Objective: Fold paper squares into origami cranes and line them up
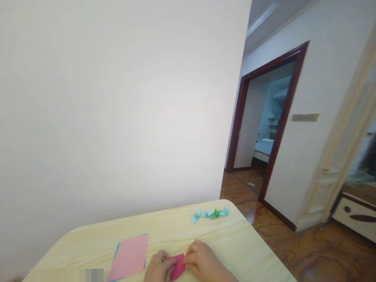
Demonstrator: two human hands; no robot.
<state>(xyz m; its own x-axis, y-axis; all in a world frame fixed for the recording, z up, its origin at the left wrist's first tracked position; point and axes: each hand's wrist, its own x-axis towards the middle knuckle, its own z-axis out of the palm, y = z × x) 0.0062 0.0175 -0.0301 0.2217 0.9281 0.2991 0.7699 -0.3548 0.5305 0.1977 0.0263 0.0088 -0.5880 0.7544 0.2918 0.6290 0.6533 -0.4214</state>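
Both my hands meet at the bottom edge of the view over a light wooden table [182, 223]. My left hand [157, 267] and my right hand [202, 260] pinch a small folded piece of magenta paper [178, 266] between their fingertips. The paper rests on or just above the tabletop. A stack of square paper sheets [131, 256], pink on top with blue under it, lies just left of my left hand.
A row of small folded paper cranes [210, 214], light blue with one green, sits near the table's far right corner. A white wall stands behind the table. To the right are a glossy wooden floor [308, 250] and a dark-framed open doorway [264, 125].
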